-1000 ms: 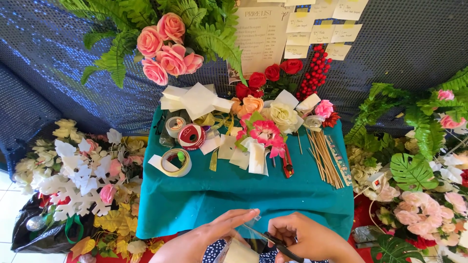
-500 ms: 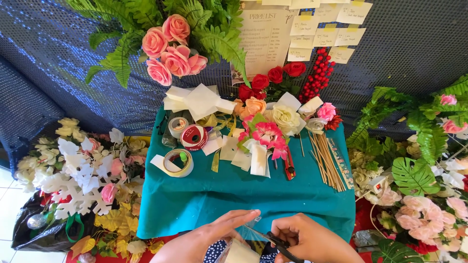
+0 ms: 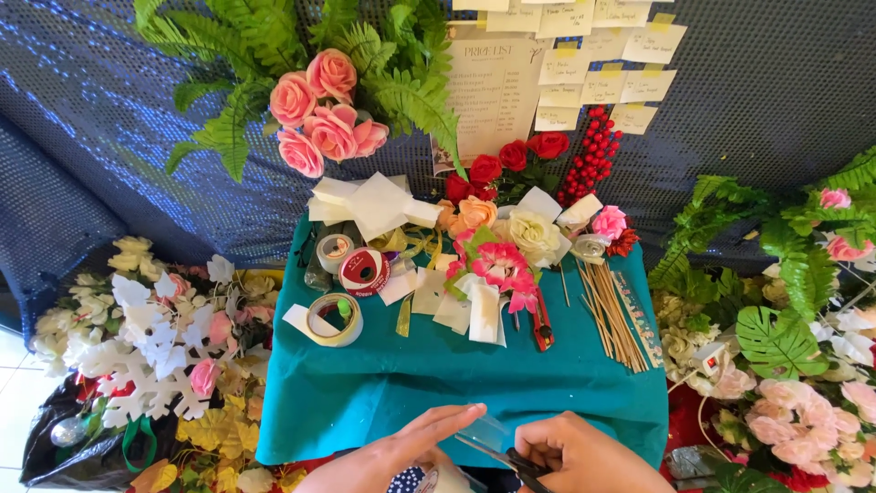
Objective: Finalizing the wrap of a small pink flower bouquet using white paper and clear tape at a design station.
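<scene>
At the bottom edge, my right hand (image 3: pixel 584 456) grips black-handled scissors (image 3: pixel 497 452) whose blades point left. My left hand (image 3: pixel 411 447), fingers stretched flat, holds a clear plastic sheet (image 3: pixel 484 424) that the blades meet. Both hands hover at the near edge of a small table under a teal cloth (image 3: pixel 438 383). On it lie a roll of wide tape (image 3: pixel 333 319), a red ribbon spool (image 3: pixel 365 271), a white tape roll (image 3: pixel 334 249), white paper pieces, a pink flower bunch (image 3: pixel 497 265), a red utility knife (image 3: pixel 542 324) and a bundle of wooden sticks (image 3: pixel 611 315).
Pink roses with fern leaves (image 3: pixel 319 110) hang on a blue sequin backdrop, beside a paper list and yellow notes (image 3: pixel 593 64). Red roses and berries (image 3: pixel 547 155) stand at the table's back. White and yellow flowers (image 3: pixel 155 338) pile at left; ferns and pink flowers (image 3: pixel 803 319) crowd the right.
The view has shifted slightly. My hands stay at the table's near edge; the scissors have moved a little further along the clear sheet.
</scene>
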